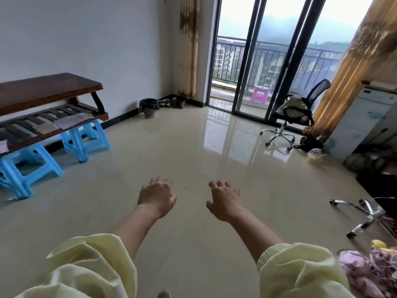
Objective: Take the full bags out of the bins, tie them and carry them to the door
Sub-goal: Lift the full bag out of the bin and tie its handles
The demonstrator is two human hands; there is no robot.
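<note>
A small pink bin [149, 112] lined with a black bag [148, 103] stands on the floor by the far wall, near the corner. My left hand [156, 195] and my right hand [224, 198] are stretched out in front of me over the bare floor, fingers loosely curled, holding nothing. Both hands are far from the bin. The glass sliding door [249, 61] to the balcony is at the far right of the bin.
A wooden bench [49, 104] on blue stools [86, 140] lines the left wall. A black office chair [298, 112] stands by the sliding door. A chrome chair base [363, 214] and pink cloth [365, 272] lie at my right. Clutter sits along the right wall.
</note>
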